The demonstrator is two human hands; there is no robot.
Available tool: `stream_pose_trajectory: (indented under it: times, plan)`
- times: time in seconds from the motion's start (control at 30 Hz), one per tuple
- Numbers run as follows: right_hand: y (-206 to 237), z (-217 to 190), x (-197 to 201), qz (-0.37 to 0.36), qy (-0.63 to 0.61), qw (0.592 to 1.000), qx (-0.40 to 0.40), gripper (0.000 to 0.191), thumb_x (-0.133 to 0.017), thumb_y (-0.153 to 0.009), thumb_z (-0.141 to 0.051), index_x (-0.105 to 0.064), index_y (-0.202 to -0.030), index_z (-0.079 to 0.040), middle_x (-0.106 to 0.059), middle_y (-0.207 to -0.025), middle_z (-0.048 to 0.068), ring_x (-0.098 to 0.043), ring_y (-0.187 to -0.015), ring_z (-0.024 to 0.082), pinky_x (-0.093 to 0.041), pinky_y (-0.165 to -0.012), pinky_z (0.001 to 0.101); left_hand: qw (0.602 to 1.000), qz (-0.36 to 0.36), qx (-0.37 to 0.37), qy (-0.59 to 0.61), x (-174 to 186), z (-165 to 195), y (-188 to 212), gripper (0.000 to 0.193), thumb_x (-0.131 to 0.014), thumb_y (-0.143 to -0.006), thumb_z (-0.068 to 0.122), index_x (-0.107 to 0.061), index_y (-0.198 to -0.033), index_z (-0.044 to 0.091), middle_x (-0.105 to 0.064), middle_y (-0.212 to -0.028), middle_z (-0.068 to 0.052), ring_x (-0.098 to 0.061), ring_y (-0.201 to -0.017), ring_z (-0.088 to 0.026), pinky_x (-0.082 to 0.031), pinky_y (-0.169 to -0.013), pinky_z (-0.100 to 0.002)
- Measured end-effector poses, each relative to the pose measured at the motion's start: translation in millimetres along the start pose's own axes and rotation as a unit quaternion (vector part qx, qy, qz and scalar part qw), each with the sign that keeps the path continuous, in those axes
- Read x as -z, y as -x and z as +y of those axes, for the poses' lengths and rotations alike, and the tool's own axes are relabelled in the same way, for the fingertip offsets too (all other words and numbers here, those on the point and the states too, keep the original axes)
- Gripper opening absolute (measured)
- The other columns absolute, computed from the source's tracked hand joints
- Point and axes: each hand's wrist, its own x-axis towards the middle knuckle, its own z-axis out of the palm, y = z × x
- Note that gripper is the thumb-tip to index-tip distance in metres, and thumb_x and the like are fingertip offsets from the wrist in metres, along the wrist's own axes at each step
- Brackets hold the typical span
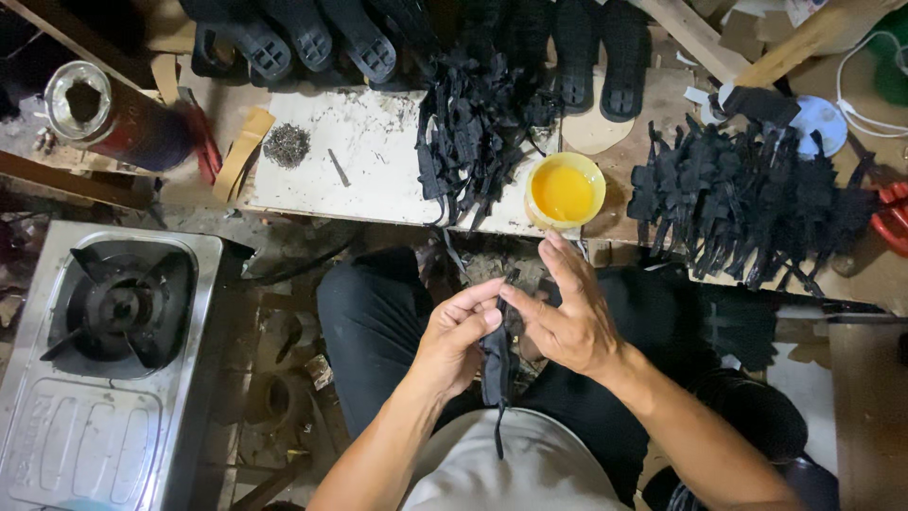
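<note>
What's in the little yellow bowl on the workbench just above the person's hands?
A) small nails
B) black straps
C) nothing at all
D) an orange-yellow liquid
D: the yellow bowl on the workbench holds a smooth, glossy orange-yellow liquid, with no solid pieces in it.

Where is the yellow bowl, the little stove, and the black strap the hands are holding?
yellow bowl (565,192), head view, on the yellow liquid inside.
stove (121,308), head view, on the burner's middle.
black strap (496,364), head view, on its middle below the fingers.
</note>
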Motion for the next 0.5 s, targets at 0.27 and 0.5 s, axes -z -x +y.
stream_pose_trajectory:
  times: [0.27,0.5]
  plan:
    - [-11.3,1.3,6.7,0.023,-0.003,0.999,-0.022,0.043,-0.075,-0.084,0.000,-0.074,-0.124,-0.015,-0.039,-0.156,0.021,-0.041,-0.147,0.044,-0.038,-0.123,0.0520,0.996,-0.079,0.017,0.032,8.2,3.1,3.7,0.055,-0.073,-0.091,0.007,-0.057,-0.142,-0.004,-0.070,-0.126,-0.013,-0.067,-0.112,-0.018,-0.051,-0.103,-0.034]
    - [-12.0,-12.2,10.1,0.014,-0.120,0.981,-0.152,0.045,-0.071,-0.091,-0.005,-0.060,-0.135,-0.001,-0.056,-0.144,0.024,-0.060,-0.131,0.037,-0.050,-0.111,0.0419,0.997,-0.017,-0.059,-0.037,27.9,-2.1,-10.1,0.052,-0.071,-0.093,0.005,-0.058,-0.142,-0.005,-0.070,-0.112,-0.008,-0.064,-0.099,-0.013,-0.050,-0.095,-0.029]
